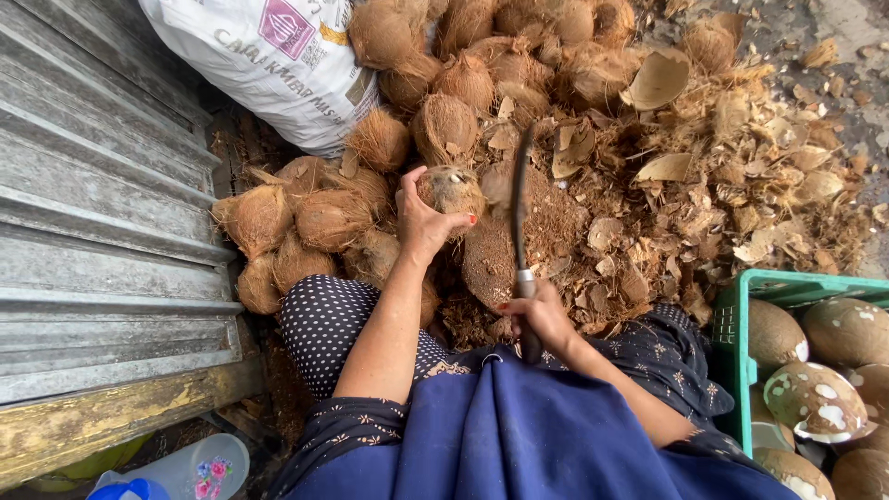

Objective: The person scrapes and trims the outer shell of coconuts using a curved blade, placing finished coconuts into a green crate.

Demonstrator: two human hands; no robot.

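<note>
While the person sits over a mound of brown husk, the left hand is curled around a fibrous coconut, thumb on the near side and fingers wrapped behind it, holding it just above a rounded wooden block that stands among the fibres. Close beside it, the right hand is clenched around the handle of a long curved knife, whose dark blade rises upright from the fist and passes just to the right of the held coconut; whether blade and nut touch cannot be told. Beyond the hands lies a heap of unpeeled coconuts, spreading from the top of the view down to the left of the person's knee, with loose husk scraps covering the ground to the right. At the upper left a bulging white sack leans against the heap, carrying a small pink square label and grey printed lettering across its side. Along the left edge runs a grey corrugated metal wall with a worn yellowish beam beneath it. At the lower right a green plastic crate holds peeled coconuts, pale brown with white patches. Near the bottom left corner sits a clear plastic container bearing a small pink flower print, next to a blue cap.
</note>
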